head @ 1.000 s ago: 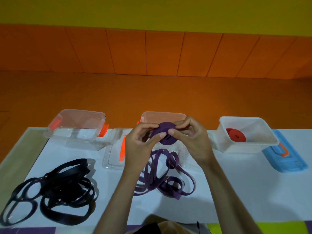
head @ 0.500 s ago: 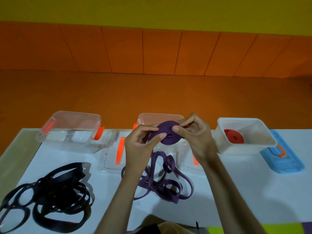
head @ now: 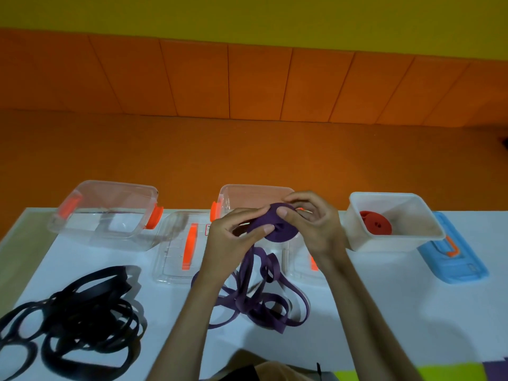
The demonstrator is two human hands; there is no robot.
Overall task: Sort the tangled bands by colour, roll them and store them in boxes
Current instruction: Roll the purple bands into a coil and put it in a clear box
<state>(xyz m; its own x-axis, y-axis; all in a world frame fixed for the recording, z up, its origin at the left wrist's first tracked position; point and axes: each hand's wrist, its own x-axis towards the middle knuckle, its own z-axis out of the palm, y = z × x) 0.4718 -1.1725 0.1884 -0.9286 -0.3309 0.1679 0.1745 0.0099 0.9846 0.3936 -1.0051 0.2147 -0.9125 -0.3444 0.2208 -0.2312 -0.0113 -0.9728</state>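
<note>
Comparing frames, we logged little change: left hand and right hand still pinched the purple roll above the middle box, tail on the white table; orange wall behind.

The widest bare stretch of the desk runs from the loose purple band to the near-right corner. A narrower strip separates that band from the black bands filling the near-left corner. The far edge is lined by the left clear box, middle clear box and white box, with the blue lid at the right edge. The left hand and right hand, gripping the purple roll, screen the middle one.
</note>
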